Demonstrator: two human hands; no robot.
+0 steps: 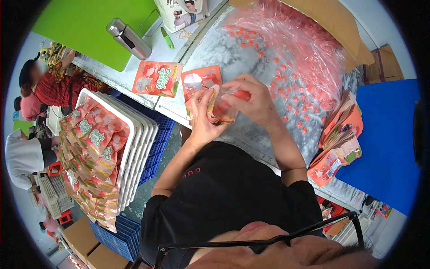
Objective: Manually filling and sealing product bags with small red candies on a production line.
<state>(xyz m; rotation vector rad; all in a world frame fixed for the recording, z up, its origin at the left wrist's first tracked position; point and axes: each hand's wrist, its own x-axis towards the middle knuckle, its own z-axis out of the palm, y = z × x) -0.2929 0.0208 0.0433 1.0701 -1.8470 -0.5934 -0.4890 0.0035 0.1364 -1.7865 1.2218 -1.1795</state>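
Note:
My left hand (pixel 202 110) is closed around the side of a red and clear pouch (pixel 219 110), held tilted over the table's near edge. At the pouch's upper right, my right hand (pixel 257 101) has its fingers bent together around something red (pixel 242 94), partly hidden by the fingers. Just beyond my left hand a printed red pouch (pixel 202 74) lies flat. Another filled-looking red pouch (pixel 156 78) lies to its left. Small red pieces in clear wrappers (pixel 291 89) are scattered on the table right of my right hand.
A large clear bag (pixel 309 49) of red pieces spills from a cardboard box (pixel 354 27). Stacked flat pouches (pixel 333 163) lie at the right edge. On the left, stacked white trays (pixel 134 152) hold many pouches. A steel flask (pixel 130 39) and green knife (pixel 167 39) stand farther back.

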